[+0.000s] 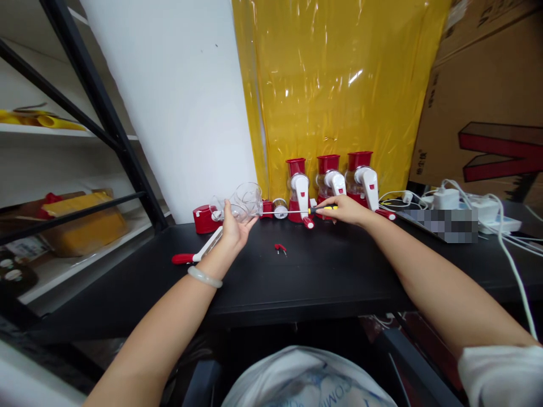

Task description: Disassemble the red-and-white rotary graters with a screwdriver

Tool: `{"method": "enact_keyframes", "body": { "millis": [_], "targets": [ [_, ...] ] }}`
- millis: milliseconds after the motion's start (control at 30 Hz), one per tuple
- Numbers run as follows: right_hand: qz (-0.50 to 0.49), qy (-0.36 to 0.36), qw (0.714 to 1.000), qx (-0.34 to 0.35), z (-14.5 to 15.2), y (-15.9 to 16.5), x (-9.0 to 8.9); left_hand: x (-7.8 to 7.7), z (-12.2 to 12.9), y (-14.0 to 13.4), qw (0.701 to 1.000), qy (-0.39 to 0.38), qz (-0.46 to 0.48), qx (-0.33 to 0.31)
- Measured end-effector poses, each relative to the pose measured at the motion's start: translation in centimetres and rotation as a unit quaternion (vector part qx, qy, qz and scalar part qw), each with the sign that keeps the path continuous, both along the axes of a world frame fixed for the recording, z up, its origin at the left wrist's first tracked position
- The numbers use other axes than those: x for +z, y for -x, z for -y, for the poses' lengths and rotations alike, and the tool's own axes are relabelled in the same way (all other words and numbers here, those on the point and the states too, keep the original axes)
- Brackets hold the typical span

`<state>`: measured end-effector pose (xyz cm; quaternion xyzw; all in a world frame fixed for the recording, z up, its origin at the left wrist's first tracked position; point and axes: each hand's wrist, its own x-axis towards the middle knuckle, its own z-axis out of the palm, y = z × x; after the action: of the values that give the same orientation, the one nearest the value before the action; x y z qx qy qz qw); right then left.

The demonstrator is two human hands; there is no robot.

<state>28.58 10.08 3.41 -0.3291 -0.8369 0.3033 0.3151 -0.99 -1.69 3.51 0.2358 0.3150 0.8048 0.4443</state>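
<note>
Above the desk my left hand [236, 226] grips a clear plastic grater body [246, 202], tilted on its side. My right hand [345, 210] is closed round the black-and-yellow handle of a screwdriver [297, 212]. Its long shaft points left, and the tip is at the right end of the clear body; whether it touches a screw is too small to tell. Below, two small red parts [280, 247] lie on the black desk [322, 271]. A white crank handle with a red grip [184, 259] rests under my left wrist. A red base [206, 219] stands behind my left hand.
Three red-and-white rotary graters [300, 192] stand at the back against a yellow plastic curtain [339, 85]. A metal drum [280, 209] lies beside them. To the right are a flat device [441, 225], white adapters [446, 200] and cables. A black-framed shelf [123, 152] borders the left.
</note>
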Motion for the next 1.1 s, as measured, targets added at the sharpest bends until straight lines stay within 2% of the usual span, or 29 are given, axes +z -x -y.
{"method": "enact_keyframes", "body": {
  "millis": [200, 433, 500, 767, 1100],
  "targets": [
    [0.018, -0.121, 0.992, -0.010, 0.2, 0.3, -0.1, 0.1, 0.0, -0.1, 1.000, 0.009, 0.028, 0.008],
    [0.025, -0.260, 0.965, 0.012, 0.0, 0.7, -0.6, 0.2, 0.1, -0.3, 1.000, 0.011, 0.021, 0.010],
    [0.038, -0.257, 0.966, 0.007, 0.1, 0.7, -0.5, 0.2, 0.1, -0.4, 1.000, 0.010, 0.008, 0.010],
    [0.117, -0.163, 0.979, -0.036, 0.7, 0.8, -0.2, 0.1, 0.1, -0.4, 1.000, 0.006, 0.001, 0.008],
    [0.103, -0.190, 0.975, -0.045, 0.4, 1.1, -0.5, -0.1, -0.1, -0.1, 1.000, 0.007, -0.006, 0.003]
  ]
}}
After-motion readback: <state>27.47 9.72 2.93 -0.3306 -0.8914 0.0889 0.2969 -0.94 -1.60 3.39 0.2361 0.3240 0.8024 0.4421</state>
